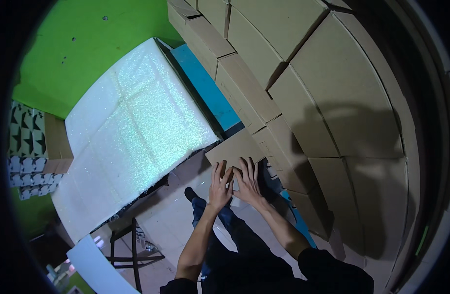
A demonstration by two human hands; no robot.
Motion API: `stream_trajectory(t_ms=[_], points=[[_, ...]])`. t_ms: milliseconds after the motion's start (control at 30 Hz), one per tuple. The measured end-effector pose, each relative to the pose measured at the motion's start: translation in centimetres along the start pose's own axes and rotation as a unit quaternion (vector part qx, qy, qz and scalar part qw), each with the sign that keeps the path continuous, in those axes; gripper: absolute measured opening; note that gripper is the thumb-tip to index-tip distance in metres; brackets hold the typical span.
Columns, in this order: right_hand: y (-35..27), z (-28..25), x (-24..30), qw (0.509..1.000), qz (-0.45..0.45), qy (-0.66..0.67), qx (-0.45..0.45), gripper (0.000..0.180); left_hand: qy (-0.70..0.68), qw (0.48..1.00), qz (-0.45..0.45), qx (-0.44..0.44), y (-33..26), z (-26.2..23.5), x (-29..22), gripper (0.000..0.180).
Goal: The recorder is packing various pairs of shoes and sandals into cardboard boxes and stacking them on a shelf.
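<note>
A plain brown cardboard box (pixel 233 145) lies before me, between a glittery white covered table and a row of cartons. On its near edge rest the fingertips of my left hand (pixel 220 186), the fingers stretched out. My right hand (pixel 246 183) sits close beside it, fingers extended and slightly spread over the same edge. The thumbs point toward each other at the middle. Neither hand is wrapped round anything. What lies under the palms is hidden.
Large brown cartons (pixel 350 83) are stacked along the right, with smaller ones (pixel 244 83) in front. The white glittery table (pixel 142 117) fills the left. A blue surface (pixel 205 88) runs behind it. Star-patterned boxes (pixel 28 132) stand far left; a dark metal frame (pixel 135 255) is lower left.
</note>
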State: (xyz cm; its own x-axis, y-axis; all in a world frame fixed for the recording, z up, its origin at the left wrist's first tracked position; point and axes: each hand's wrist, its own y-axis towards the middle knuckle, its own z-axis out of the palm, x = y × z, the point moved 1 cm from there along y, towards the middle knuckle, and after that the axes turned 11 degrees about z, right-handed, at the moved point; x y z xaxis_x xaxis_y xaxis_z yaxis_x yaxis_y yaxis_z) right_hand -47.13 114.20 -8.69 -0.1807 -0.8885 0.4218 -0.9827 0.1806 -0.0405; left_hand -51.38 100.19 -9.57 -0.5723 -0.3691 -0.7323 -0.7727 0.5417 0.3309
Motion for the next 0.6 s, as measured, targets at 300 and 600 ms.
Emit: stream_trajectory(t_ms=[300,600], points=[[0.4,-0.1,2.1,0.999,0.007,-0.021,-0.024,0.069,0.249,0.959,0.010,0.136,-1.8,-1.3,3.6,0.070],[1.3,0.6,0.7,0.992,0.076,-0.096,-0.017,0.070,0.233,0.966,-0.001,0.115,0.8,2.2,3.5,0.071]])
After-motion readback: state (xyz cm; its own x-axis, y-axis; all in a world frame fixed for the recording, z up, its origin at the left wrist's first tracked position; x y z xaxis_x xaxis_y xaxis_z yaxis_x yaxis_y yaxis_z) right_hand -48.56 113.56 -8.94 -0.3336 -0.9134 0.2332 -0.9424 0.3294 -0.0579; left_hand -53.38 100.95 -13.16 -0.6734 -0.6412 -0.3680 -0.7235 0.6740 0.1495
